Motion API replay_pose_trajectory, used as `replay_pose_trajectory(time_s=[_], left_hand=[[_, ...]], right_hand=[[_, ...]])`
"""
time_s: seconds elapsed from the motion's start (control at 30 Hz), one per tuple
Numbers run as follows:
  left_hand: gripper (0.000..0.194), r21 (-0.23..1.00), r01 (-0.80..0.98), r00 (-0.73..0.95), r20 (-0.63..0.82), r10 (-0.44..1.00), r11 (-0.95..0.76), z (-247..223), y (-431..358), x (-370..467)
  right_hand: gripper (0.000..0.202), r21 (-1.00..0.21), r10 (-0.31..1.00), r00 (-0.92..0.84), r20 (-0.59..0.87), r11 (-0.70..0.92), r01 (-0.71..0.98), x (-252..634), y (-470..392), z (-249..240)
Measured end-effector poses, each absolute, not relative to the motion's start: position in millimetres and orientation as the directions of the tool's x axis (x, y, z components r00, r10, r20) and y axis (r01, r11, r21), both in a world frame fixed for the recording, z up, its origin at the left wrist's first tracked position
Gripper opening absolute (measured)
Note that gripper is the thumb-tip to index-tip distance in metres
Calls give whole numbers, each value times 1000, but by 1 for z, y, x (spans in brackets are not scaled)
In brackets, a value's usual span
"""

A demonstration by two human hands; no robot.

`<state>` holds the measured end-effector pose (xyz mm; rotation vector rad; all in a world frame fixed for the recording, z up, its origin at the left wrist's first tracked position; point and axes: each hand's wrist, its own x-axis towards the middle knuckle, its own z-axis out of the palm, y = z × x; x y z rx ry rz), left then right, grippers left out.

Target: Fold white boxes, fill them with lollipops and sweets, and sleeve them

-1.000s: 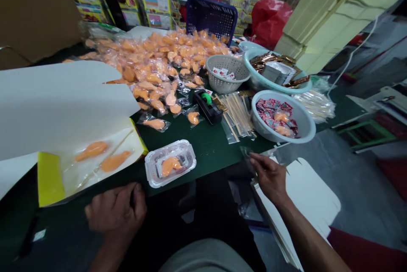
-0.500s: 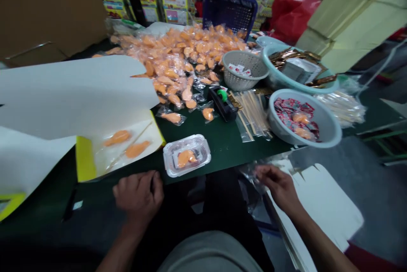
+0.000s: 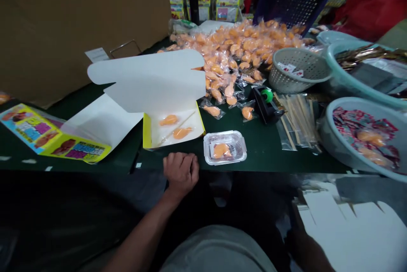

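Right hand (image 3: 300, 238) has dropped, shadowed beside flat, notched white cardboard (image 3: 359, 231).

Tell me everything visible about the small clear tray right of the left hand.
The clear tray looks like thin plastic: shallow, rectangular, with rounded corners and ribbed walls. It sits level on the dark green table near the front edge, beside but not touching the left hand. An orange piece lies inside.
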<state>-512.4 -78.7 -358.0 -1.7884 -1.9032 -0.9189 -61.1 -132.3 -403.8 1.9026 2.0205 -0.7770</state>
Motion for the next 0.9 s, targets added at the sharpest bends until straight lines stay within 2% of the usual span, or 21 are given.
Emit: replay_pose_trajectory(time_s=[0.07, 0.13, 0.2, 0.27, 0.33, 0.47, 0.57, 0.63, 0.7, 0.77, 0.9], left_hand=[[2, 211, 977, -120, 654, 747, -27, -358, -79, -513], [2, 220, 975, -120, 650, 750, -35, -357, -80, -512], [2, 230, 973, -133, 651, 747, -27, -357, -81, -512], [2, 236, 972, -145, 655, 741, -18, -357, -81, -511], [2, 238, 971, -146, 657, 739, -20, -358, -81, -511], [7, 282, 957, -139, 652, 745, -69, -357, -84, -514], [31, 363, 919, -123, 636, 762, -155, -352, -90, -515], [49, 393, 891, -64, 603, 795, -226, -347, -92, -512], [56, 392, 877, 17, 553, 833, -278, -342, -91, -507], [50, 381, 877, 59, 515, 855, -291, -339, -88, -501], [33, 379, 893, 6, 527, 850, -242, -342, -81, -493]], right_hand=[[25, -216, 750, -212, -626, 94, 972, -70, -108, -391], [39, -357, 789, -372, -488, 209, 910, -90, -83, -366], [48, -507, 812, -458, -361, 241, 828, -119, -64, -334], [38, -636, 838, -512, -191, 291, 715, -150, -51, -308], [24, -671, 863, -504, 14, 382, 635, -178, -41, -291], [20, -562, 819, -480, 314, 568, 601, -219, -20, -281], [26, -393, 733, -540, 414, 679, 621, -239, -5, -279], [30, -288, 690, -601, 404, 719, 632, -251, 1, -278], [33, -228, 662, -659, 356, 746, 626, -261, 5, -278], [35, -214, 642, -701, 311, 765, 607, -270, 6, -280], [38, -225, 647, -712, 272, 763, 606, -281, 3, -285]])
